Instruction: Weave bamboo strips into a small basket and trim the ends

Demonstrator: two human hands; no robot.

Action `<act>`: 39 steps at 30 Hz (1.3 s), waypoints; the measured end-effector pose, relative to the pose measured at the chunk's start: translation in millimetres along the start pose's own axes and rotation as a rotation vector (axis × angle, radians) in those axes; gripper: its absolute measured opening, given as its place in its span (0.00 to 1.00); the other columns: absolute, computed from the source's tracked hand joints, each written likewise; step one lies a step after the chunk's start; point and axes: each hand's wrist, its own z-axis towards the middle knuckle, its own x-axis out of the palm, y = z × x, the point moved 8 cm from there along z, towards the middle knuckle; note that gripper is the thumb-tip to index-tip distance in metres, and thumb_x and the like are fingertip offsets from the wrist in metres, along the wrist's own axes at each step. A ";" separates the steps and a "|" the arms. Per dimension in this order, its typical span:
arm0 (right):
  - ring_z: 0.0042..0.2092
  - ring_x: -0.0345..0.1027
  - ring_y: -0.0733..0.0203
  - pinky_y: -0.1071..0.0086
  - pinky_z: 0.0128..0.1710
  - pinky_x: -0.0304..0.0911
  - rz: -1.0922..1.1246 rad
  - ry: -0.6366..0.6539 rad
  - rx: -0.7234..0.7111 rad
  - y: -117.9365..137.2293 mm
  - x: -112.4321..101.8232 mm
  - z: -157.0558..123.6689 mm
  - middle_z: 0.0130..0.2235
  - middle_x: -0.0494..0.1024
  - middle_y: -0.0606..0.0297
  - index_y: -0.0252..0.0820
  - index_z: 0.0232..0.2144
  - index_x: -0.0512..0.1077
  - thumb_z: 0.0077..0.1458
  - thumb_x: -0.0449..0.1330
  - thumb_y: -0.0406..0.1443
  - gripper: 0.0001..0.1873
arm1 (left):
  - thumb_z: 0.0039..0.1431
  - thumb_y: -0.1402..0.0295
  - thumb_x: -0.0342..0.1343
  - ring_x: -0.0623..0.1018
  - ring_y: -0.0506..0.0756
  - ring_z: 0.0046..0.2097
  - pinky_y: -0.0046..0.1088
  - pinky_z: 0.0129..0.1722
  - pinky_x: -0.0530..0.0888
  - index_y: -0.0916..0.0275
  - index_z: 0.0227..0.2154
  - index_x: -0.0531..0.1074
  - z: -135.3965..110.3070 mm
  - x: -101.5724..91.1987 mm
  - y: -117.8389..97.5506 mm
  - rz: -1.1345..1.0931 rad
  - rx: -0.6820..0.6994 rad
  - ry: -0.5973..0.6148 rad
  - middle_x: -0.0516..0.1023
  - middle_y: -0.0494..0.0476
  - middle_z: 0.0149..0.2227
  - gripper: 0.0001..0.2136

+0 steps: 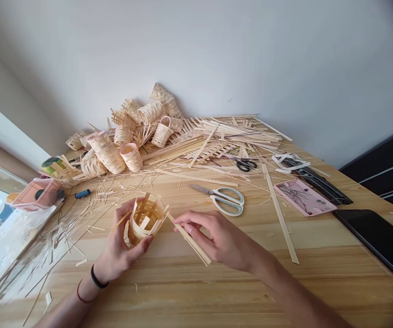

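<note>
My left hand (118, 248) is wrapped around a small half-woven bamboo basket (146, 219), held just above the wooden table (237, 278), its open mouth tilted toward me. Loose upright strips stick out of its rim. My right hand (213, 239) pinches a flat bamboo strip (188, 238) that runs from the basket's right rim down toward me. Two bands, one black and one red, circle my left wrist.
A heap of finished small baskets (128, 132) and bundles of bamboo strips (230, 132) fill the back of the table. White-handled scissors (225, 199), black-handled scissors (246, 165), a pink tray (304, 197), a black tablet (381, 241) and a pink box (34, 193) lie around. Slivers litter the left side.
</note>
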 end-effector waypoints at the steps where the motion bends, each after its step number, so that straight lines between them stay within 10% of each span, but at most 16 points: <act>1: 0.45 0.81 0.57 0.66 0.47 0.72 -0.007 0.019 -0.019 2.0 0.9 -0.4 0.46 0.86 0.59 0.42 0.51 0.78 0.70 0.55 0.29 0.14 | 0.63 0.66 0.67 0.63 0.75 0.72 0.72 0.70 0.59 0.46 0.70 0.58 0.1 -0.6 -1.4 0.043 0.011 -0.010 0.61 0.65 0.71 0.36; 8: 0.39 0.82 0.59 0.69 0.41 0.74 0.057 -0.029 -0.018 -6.6 8.0 0.7 0.41 0.87 0.62 0.44 0.47 0.78 0.62 0.69 0.32 0.10 | 0.61 0.70 0.67 0.62 0.72 0.72 0.62 0.70 0.64 0.50 0.69 0.61 0.4 1.7 -21.0 0.251 0.184 -0.059 0.65 0.64 0.68 0.35; 21: 0.32 0.74 0.62 0.71 0.34 0.67 0.135 -0.074 0.035 -9.0 0.5 0.9 0.31 0.78 0.67 0.44 0.37 0.71 0.71 0.60 0.44 0.12 | 0.58 0.76 0.66 0.69 0.71 0.68 0.55 0.61 0.70 0.51 0.65 0.58 -2.6 15.3 -34.5 0.378 0.312 0.092 0.66 0.70 0.67 0.36; 39: 0.36 0.71 0.63 0.72 0.38 0.69 0.067 -0.179 -0.164 4.0 0.5 -3.2 0.36 0.78 0.67 0.44 0.39 0.73 0.67 0.63 0.30 0.05 | 0.62 0.73 0.64 0.71 0.67 0.67 0.49 0.59 0.75 0.58 0.64 0.58 -2.2 15.0 -47.1 0.529 0.372 0.022 0.69 0.75 0.66 0.31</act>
